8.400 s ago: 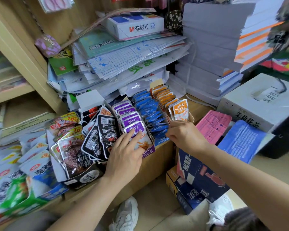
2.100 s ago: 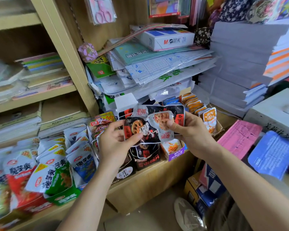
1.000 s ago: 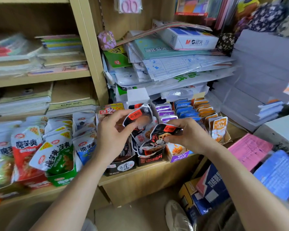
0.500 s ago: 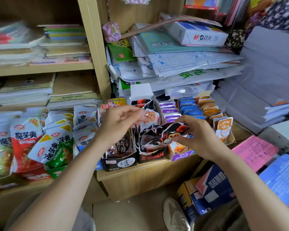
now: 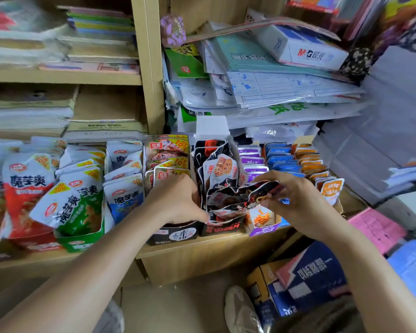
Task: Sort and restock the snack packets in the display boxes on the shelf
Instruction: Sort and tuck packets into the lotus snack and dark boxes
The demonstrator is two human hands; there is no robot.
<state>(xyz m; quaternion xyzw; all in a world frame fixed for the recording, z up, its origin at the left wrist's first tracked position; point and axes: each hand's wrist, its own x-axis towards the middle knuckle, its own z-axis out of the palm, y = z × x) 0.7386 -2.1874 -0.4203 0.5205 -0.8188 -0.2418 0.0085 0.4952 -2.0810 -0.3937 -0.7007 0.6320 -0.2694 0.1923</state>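
Now, at frame centre, the left hand and right hand pinch black foil snack packets above the black cardboard display box. They look light and slippery, best gripped by the sealed edges.

Both bare forearms reach forward and converge, the left hand knuckles-up with its fingers curled down out of sight and its thumb stretched rightward, the right hand pinching a black packet between thumb and fingertips.

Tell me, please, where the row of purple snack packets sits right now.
In the head view, the purple packets stand right of centre, between the black packets and the blue packets, behind the right hand.
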